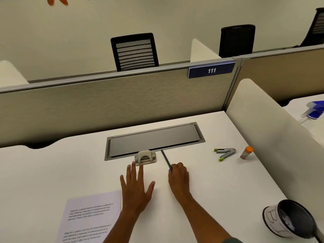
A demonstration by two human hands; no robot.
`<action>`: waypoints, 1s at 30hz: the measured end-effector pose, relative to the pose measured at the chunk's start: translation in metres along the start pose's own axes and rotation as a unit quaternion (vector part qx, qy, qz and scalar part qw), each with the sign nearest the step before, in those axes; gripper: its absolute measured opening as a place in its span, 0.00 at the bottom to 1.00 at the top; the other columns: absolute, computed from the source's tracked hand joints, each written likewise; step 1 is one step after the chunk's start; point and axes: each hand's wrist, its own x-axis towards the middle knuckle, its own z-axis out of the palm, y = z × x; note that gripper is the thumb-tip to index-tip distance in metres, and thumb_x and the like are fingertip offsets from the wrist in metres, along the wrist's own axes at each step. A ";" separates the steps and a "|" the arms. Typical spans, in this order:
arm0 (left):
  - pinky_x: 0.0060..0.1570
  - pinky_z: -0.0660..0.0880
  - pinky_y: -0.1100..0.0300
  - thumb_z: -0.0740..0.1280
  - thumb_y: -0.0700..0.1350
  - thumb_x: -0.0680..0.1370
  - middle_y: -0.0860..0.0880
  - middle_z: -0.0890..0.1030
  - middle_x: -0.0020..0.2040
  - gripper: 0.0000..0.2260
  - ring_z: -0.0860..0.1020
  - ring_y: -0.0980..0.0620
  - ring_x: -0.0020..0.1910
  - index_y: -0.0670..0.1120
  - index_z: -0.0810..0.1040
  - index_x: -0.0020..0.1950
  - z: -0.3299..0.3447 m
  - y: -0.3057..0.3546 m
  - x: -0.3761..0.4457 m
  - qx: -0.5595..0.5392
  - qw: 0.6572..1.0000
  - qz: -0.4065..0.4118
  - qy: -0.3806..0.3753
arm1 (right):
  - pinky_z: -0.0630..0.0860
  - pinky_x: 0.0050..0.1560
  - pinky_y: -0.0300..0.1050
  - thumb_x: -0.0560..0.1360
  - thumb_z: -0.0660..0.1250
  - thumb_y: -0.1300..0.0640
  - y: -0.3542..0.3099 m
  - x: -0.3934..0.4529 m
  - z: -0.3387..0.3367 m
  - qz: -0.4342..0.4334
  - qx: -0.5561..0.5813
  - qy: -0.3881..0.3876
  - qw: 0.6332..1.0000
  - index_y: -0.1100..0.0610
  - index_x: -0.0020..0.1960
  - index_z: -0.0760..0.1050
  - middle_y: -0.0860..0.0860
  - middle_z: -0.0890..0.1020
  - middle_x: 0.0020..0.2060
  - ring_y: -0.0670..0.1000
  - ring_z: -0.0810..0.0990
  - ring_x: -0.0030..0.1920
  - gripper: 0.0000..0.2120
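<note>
My left hand (pixel 135 187) lies flat on the white desk (pixel 219 190) with fingers spread and straight, its fingertips just short of a beige hole punch (pixel 145 157). My right hand (pixel 178 178) is curled around the near end of a thin dark pencil-like stick (pixel 165 159), which points away toward the grey cable hatch (pixel 154 140). A printed sheet of paper (pixel 87 218) lies at the near left, beside my left forearm.
A stapler with green tips (pixel 225 153) and an orange-capped glue stick (pixel 246 152) lie at the right. A black mesh bin with a paper label (pixel 291 219) sits at the near right. Partition panels (pixel 122 102) close off the back and right. A spray bottle (pixel 313 111) stands beyond the right divider.
</note>
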 end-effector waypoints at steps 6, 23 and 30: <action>0.71 0.55 0.34 0.51 0.68 0.76 0.42 0.57 0.78 0.37 0.55 0.41 0.77 0.46 0.58 0.78 0.004 0.029 0.012 -0.016 0.999 0.040 -0.004 | 0.77 0.49 0.44 0.77 0.67 0.60 0.028 -0.004 -0.024 0.041 0.033 0.036 0.998 0.58 0.55 0.77 0.54 0.79 0.49 0.53 0.79 0.49 0.08; 0.73 0.52 0.38 0.50 0.67 0.76 0.45 0.51 0.80 0.36 0.49 0.45 0.79 0.48 0.54 0.79 0.022 0.141 0.013 -0.059 0.986 0.155 -0.032 | 0.76 0.47 0.48 0.78 0.63 0.61 0.166 -0.030 -0.106 0.251 0.044 0.179 0.950 0.60 0.53 0.76 0.55 0.76 0.49 0.55 0.76 0.49 0.05; 0.73 0.51 0.38 0.51 0.67 0.76 0.45 0.50 0.80 0.36 0.49 0.45 0.79 0.49 0.54 0.79 0.027 0.140 0.019 -0.048 0.984 0.164 -0.040 | 0.74 0.43 0.49 0.77 0.64 0.63 0.186 -0.027 -0.113 0.262 0.007 0.178 0.948 0.61 0.50 0.76 0.57 0.77 0.47 0.58 0.76 0.46 0.04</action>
